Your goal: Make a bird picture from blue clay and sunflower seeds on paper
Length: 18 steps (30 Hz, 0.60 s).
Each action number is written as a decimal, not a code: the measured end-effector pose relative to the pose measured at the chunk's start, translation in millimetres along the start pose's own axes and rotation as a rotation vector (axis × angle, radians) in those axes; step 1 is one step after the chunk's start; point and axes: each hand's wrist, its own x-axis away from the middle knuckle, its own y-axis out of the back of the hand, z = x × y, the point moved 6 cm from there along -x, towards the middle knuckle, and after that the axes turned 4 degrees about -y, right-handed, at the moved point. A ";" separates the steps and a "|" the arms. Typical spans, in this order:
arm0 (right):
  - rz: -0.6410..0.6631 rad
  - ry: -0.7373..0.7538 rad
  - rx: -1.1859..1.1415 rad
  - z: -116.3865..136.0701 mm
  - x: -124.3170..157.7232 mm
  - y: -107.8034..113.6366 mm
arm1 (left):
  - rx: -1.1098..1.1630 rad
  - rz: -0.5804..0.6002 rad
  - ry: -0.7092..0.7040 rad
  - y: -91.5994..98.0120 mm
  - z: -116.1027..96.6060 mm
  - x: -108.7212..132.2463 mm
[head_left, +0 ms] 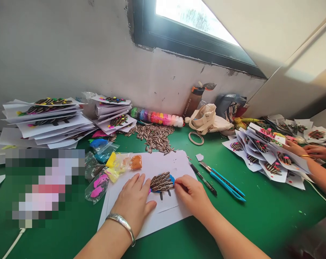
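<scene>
On white paper (179, 162) in front of me lies a small card with a hedgehog-like figure (162, 181), its blue clay body mostly covered by rows of striped sunflower seeds. My left hand (133, 199), with a silver bangle at the wrist, rests flat on the paper at the figure's left side, fingers spread. At the figure's right edge, on the bare blue clay (172, 179), my right hand (191, 192) has thumb and forefinger pinched together. Whatever sits between those fingertips is hidden. A heap of loose sunflower seeds (157, 136) lies beyond the paper.
Bags of yellow clay (112, 160) and pink clay (98, 187) lie left of my paper. A pen (204, 180) and blue utility knife (224, 181) lie right. Stacked cards (55, 122) stand at back left. A co-worker's hands (300, 149) touch cards at far right.
</scene>
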 end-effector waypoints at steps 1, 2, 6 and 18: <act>-0.001 -0.007 -0.026 -1.7 -3.6 3.0 | -0.004 0.008 0.000 0.4 -0.3 -0.1; -0.006 -0.006 -0.042 -2.7 -8.5 6.7 | -0.007 0.013 -0.001 1.0 -0.6 -0.2; -0.043 0.067 0.046 2.5 -39.8 20.8 | -0.007 0.022 -0.001 2.7 -1.2 1.5; 0.002 0.214 0.464 14.9 -115.8 -12.6 | -0.005 0.052 0.010 0.3 0.4 2.8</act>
